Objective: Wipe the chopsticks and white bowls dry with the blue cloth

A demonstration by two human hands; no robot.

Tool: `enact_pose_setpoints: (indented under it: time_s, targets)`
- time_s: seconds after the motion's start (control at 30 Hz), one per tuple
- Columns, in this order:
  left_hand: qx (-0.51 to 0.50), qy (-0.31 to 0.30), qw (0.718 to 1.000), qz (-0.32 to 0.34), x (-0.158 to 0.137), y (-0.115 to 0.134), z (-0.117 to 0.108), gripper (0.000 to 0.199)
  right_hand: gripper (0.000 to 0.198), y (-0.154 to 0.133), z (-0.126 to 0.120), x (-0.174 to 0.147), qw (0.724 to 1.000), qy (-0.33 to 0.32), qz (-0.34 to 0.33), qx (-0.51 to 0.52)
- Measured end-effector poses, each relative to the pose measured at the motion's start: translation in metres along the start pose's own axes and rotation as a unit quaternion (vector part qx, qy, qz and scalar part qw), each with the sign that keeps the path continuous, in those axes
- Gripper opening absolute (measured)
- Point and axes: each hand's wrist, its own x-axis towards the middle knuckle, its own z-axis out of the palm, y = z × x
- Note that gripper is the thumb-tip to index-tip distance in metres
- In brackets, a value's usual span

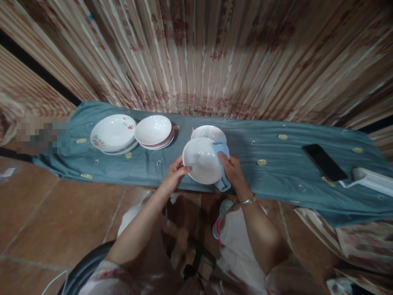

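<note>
Between my two hands is a white bowl (201, 162), its inside turned up towards me. My left hand (177, 173) grips its left rim, thumb over the edge and fingers underneath. At the right rim, my right hand (231, 166) presses a light blue cloth (223, 180) against the bowl, and part of the cloth hangs below. Just behind it, a second white bowl (210, 132) rests on the cloth-covered table, partly hidden by the held one. Left of these stand a stack of white bowls (153, 130) with red-marked sides and a stack of flower-patterned plates (113, 133).
A blue-green tablecloth (270, 139) covers the long narrow table. To the right lie a black phone (324, 162) and a white object (373, 180) at the table's edge. Pleated curtains (196, 61) hang behind. Below is a brown tiled floor (86, 209).
</note>
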Motion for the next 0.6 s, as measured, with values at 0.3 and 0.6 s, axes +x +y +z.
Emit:
enact_pose_setpoints:
  time_s: [0.3, 0.6]
  targets:
    - [0.096, 0.006, 0.995, 0.016, -0.008, 0.0, -0.006, 0.062, 0.045, 0.002, -0.001, -0.002, 1.0, -0.005, 0.02, -0.02]
    - [0.504, -0.068, 0.808, 0.298, -0.032, 0.012, 0.005, 0.083, 0.046, 0.002, -0.006, -0.004, 0.998, -0.014, 0.012, -0.054]
